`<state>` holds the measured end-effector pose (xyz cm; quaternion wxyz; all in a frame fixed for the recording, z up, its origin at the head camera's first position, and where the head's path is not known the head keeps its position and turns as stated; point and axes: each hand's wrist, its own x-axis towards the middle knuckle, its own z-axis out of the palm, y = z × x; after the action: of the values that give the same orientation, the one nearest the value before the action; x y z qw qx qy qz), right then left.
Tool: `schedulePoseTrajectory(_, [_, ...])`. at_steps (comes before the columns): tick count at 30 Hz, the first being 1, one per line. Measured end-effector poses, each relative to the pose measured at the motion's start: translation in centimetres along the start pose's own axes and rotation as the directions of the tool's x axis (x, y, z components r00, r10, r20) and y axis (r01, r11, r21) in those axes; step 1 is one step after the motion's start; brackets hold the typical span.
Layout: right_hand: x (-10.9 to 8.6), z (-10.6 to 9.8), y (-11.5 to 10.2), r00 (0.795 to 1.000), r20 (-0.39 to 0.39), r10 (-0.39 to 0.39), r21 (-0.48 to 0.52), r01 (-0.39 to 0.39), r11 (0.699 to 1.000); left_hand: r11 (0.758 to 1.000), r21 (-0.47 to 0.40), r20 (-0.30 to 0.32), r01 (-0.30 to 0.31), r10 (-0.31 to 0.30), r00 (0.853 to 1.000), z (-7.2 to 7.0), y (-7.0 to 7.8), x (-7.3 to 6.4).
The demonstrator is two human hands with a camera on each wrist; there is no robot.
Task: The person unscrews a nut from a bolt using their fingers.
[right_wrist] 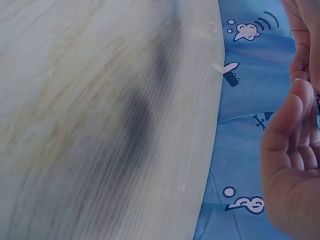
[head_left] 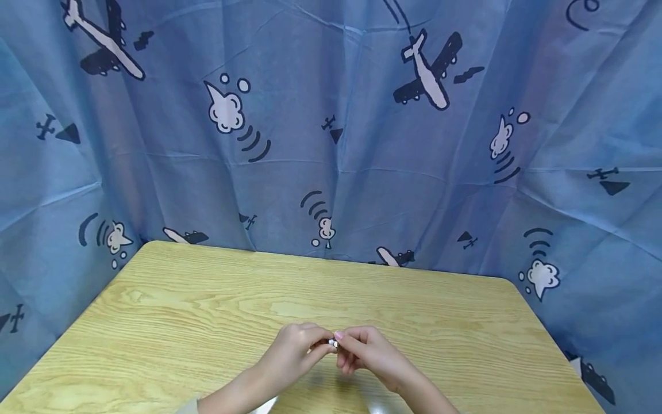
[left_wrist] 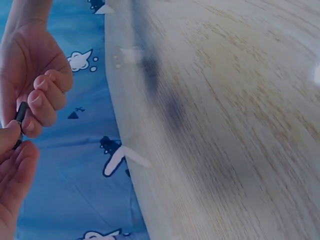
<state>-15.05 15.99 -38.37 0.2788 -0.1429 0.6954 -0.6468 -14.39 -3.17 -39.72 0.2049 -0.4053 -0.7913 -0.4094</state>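
Observation:
Close together over the near part of the wooden table, both hands hold one small dark and silver piece [head_left: 333, 343]. My left hand [head_left: 300, 348] pinches it between thumb and fingers from the left. From the other side my right hand [head_left: 369, 351] grips it with thumb and index finger, the other fingers curled under. In the left wrist view the piece looks like a short dark rod [left_wrist: 21, 112], partly covered by the fingertips. Only a sliver of it shows past the fingers at the right wrist view's edge; I cannot tell its exact kind.
The table [head_left: 207, 310] has a light wood grain. Blue curtains [head_left: 289, 138] with airplane and cloud prints hang behind it and along both sides. Shadows of the hands fall on the tabletop below them.

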Motion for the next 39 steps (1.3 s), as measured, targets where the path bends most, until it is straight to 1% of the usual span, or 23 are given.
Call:
schedulePoseTrajectory(4, [-0.14, 0.11, 0.10, 1.000, -0.010, -0.018, 0.011, 0.018, 1.000, 1.000, -0.023, 0.003, 0.015, -0.015, 1.000, -0.08, 0.21, -0.18])
schedulePoseTrajectory(7, [-0.23, 0.11, 0.19, 0.999, -0.037, -0.018, 0.011, 0.018, 1.000, 0.999, -0.029, 0.011, 0.030, -0.030, 0.999, -0.09, 0.28, -0.31])
schedulePoseTrajectory(11, [-0.32, 0.20, 0.19, 0.997, -0.074, -0.008, -0.004, 0.008, 1.000, 1.000, -0.020, 0.007, 0.024, -0.024, 1.000, -0.15, 0.35, -0.39])
schedulePoseTrajectory(16, [-0.38, 0.42, 0.11, 0.998, -0.052, -0.029, -0.047, 0.026, 0.999, 1.000, -0.009, -0.011, 0.001, -0.001, 1.000, -0.27, 0.44, -0.41])
schedulePoseTrajectory(19, [-0.39, 0.47, -0.01, 0.998, -0.043, -0.046, -0.043, 0.044, 0.998, 1.000, -0.006, -0.006, 0.012, -0.012, 1.000, -0.34, 0.49, -0.39])
schedulePoseTrajectory(23, [-0.38, 0.38, -0.23, 0.997, -0.066, -0.050, -0.025, 0.049, 0.999, 0.999, -0.016, -0.001, 0.030, -0.030, 1.000, -0.42, 0.56, -0.37])
schedulePoseTrajectory(26, [-0.32, 0.35, -0.23, 0.996, -0.079, -0.044, -0.066, 0.039, 0.997, 1.000, -0.021, -0.007, 0.016, -0.016, 1.000, -0.39, 0.56, -0.37])
schedulePoseTrajectory(29, [-0.35, 0.50, -0.22, 0.997, -0.065, -0.053, -0.105, 0.046, 0.993, 1.000, -0.019, -0.015, -0.003, 0.002, 1.000, -0.35, 0.55, -0.35])
schedulePoseTrajectory(31, [-0.41, 0.57, -0.25, 0.997, -0.040, -0.071, -0.097, 0.067, 0.993, 1.000, -0.020, -0.014, -0.004, 0.004, 1.000, -0.36, 0.58, -0.37])
schedulePoseTrajectory(34, [-0.52, 0.51, -0.40, 0.996, -0.027, -0.086, -0.046, 0.084, 0.995, 1.000, -0.021, -0.010, 0.001, -0.001, 1.000, -0.39, 0.63, -0.36])
schedulePoseTrajectory(37, [-0.58, 0.47, -0.52, 0.996, -0.046, -0.075, -0.019, 0.074, 0.997, 1.000, -0.023, -0.010, 0.008, -0.008, 1.000, -0.42, 0.70, -0.39])
schedulePoseTrajectory(39, [-0.58, 0.58, -0.53, 0.996, -0.061, -0.065, -0.033, 0.063, 0.997, 1.000, -0.026, -0.012, 0.010, -0.010, 1.000, -0.43, 0.75, -0.43])
